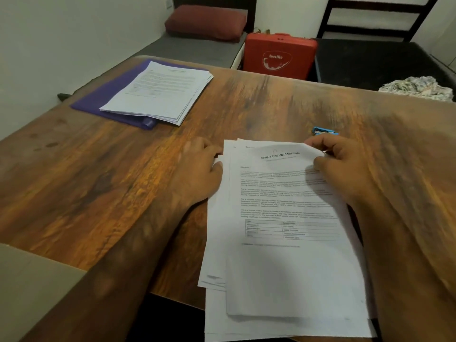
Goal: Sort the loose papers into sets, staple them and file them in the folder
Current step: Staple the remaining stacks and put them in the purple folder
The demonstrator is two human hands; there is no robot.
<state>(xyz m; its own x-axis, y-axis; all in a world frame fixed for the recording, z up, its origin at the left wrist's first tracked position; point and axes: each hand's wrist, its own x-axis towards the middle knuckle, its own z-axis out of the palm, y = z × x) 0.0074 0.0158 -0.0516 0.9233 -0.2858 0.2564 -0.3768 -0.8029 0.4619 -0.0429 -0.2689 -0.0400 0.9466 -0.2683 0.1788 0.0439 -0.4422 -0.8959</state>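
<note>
A loose stack of printed papers lies on the wooden table in front of me, overhanging the near edge. The top sheet is headed "Sample Financial Statement". My left hand rests at the stack's upper left edge, fingers curled against the sheets. My right hand pinches the top sheet's upper right corner, which is lifted. A small blue stapler sits just beyond my right hand. At the far left a purple folder lies flat with another pile of papers on it.
A red case stands behind the table's far edge. A bed with a dark red pillow is at the back left. A crumpled cloth lies at the far right. A beige box flap is at the near left.
</note>
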